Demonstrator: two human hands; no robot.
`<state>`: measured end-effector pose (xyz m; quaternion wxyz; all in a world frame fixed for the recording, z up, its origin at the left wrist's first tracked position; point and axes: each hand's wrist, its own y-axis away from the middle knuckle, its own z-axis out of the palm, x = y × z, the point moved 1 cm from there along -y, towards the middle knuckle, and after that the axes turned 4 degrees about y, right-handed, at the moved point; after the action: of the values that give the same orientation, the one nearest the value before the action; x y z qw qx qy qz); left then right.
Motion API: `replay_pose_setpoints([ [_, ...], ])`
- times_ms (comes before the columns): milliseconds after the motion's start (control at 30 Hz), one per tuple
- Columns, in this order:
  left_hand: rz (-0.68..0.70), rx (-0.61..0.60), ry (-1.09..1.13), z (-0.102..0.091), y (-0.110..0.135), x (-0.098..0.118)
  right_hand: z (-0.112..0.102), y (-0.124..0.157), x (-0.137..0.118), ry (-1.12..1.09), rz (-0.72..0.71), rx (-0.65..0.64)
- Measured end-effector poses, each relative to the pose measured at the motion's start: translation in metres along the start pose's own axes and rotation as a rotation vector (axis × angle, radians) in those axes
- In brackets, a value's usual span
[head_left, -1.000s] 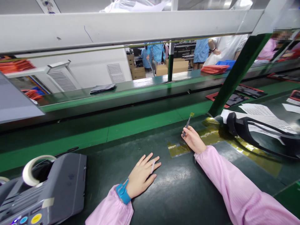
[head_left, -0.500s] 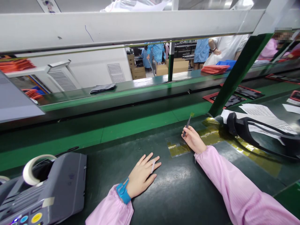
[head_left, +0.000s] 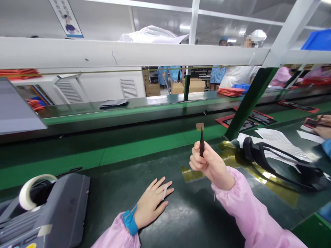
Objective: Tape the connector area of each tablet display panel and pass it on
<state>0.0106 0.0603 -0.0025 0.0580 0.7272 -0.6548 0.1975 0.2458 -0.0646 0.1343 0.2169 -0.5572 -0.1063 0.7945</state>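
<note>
Raised above the bench, my right hand point(head_left: 210, 163) grips dark tweezers point(head_left: 202, 143), tips pointing up. At the tips is a small square of thin brownish film point(head_left: 200, 126). Below and behind that hand, a clear sheet with yellow-amber tape pieces point(head_left: 191, 174) lies on the dark bench mat point(head_left: 181, 220), partly hidden by the hand. My left hand point(head_left: 152, 203) rests palm down on the mat with fingers spread and holds nothing. It has a white strip point(head_left: 164, 192) around one finger and a blue wrist strap point(head_left: 130, 220).
A grey machine point(head_left: 64, 206) carrying a white tape roll point(head_left: 26, 193) stands at left. At right are a black strap-like headgear point(head_left: 274, 165), printed papers point(head_left: 281, 143), more amber film point(head_left: 279, 189) and a green post point(head_left: 250, 103). Another person's hand point(head_left: 323, 131) works at far right.
My right hand has lifted the tweezers and film up and closer to me, turning them upright. The left hand stays flat on the mat. The view has tilted upward.
</note>
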Motion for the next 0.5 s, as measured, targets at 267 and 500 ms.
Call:
replay_pose_setpoints([
  [267, -0.03, -0.045, 0.011, -0.002, 0.001, 0.004, 0.037, 0.016, -0.059, 0.435, -0.161, 0.054],
  [500, -0.034, -0.045, 0.03, 0.0, 0.001, 0.003, 0.03, 0.035, -0.076, 0.618, -0.38, 0.307],
])
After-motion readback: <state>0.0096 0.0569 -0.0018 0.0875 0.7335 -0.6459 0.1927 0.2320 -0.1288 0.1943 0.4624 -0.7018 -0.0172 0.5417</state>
